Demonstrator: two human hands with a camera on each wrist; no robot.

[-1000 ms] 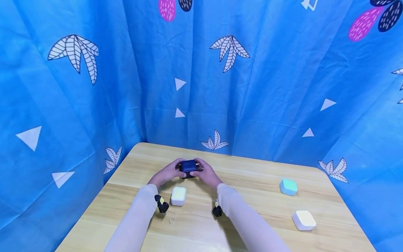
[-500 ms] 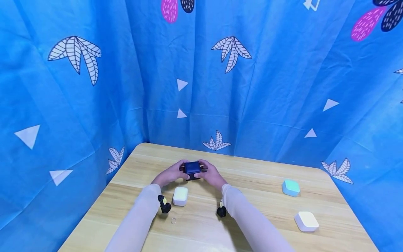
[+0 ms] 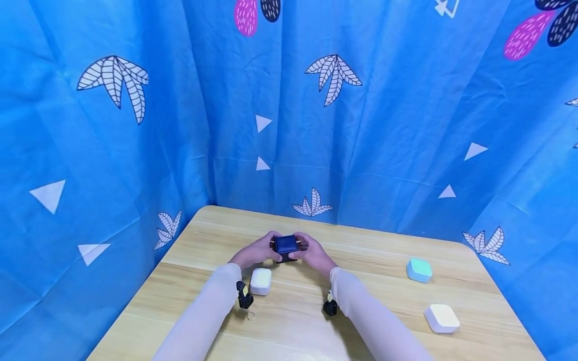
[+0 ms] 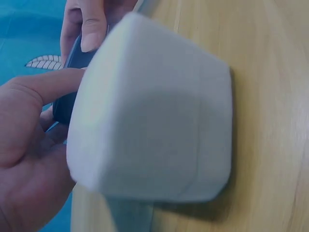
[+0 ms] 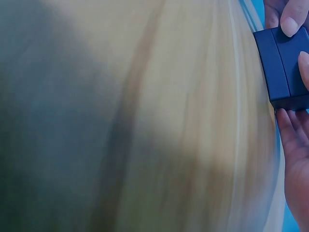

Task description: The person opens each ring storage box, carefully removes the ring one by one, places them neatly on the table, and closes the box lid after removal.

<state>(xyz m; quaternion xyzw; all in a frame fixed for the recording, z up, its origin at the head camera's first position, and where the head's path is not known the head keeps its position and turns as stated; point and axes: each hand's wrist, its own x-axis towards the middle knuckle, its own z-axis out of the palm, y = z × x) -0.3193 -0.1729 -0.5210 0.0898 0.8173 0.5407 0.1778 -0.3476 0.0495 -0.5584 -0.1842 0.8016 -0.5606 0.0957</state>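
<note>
Both hands hold a dark blue ring box (image 3: 286, 244) above the middle-left of the table. My left hand (image 3: 258, 252) grips its left side and my right hand (image 3: 314, 254) its right side, thumbs toward me. In the right wrist view the ring box (image 5: 282, 65) looks closed, with a seam between its halves. A white rounded box (image 3: 261, 281) stands just nearer me, beside the left wrist; in the left wrist view this white box (image 4: 159, 111) hides much of the ring box. A small ring (image 3: 251, 316) lies on the table below the left wrist.
On the right of the wooden table (image 3: 361, 311) stand a teal rounded box (image 3: 419, 270) and a cream-topped white box (image 3: 442, 319). A blue patterned curtain (image 3: 388, 125) hangs behind the table and along its sides.
Both hands have carried the ring box a little to the right and nearer me, keeping their hold. The whole head view has shifted slightly. The other boxes stay put on the table.
</note>
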